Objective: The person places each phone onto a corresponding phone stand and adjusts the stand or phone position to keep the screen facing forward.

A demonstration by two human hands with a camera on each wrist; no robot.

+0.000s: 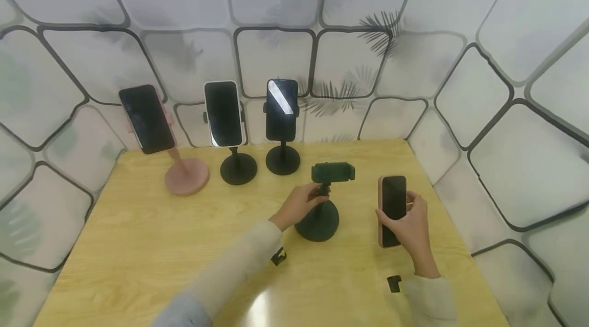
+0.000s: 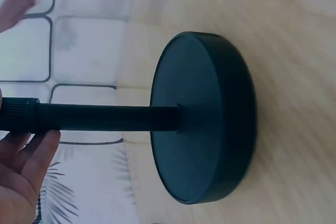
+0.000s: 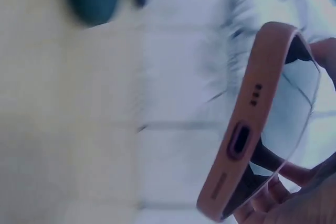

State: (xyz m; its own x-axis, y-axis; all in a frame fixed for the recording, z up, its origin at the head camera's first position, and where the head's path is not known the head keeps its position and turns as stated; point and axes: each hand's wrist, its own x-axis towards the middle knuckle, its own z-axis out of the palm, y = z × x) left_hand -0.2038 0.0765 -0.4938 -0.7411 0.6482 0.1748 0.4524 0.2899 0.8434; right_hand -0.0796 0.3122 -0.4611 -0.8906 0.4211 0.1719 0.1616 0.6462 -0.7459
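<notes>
My left hand (image 1: 298, 205) grips the neck of a dark green phone stand (image 1: 318, 227), just under its clamp (image 1: 333, 172), which has no phone in it. In the left wrist view, fingers (image 2: 39, 161) lie against the ribbed collar on the pole, and the round base (image 2: 239, 124) shows at the table surface. My right hand (image 1: 413, 222) holds a phone (image 1: 394, 204) in a pink case by its two long edges, screen facing up toward the head camera. From the right wrist, the phone's lower edge (image 3: 252, 114) with its charging port is visible.
Along the back stand a pink phone stand (image 1: 186, 177) and two black ones, the middle (image 1: 238, 169) and the right (image 1: 282, 160), each bearing a phone. Patterned fabric walls (image 1: 276, 61) border the wooden table (image 1: 184, 245) at the back and sides.
</notes>
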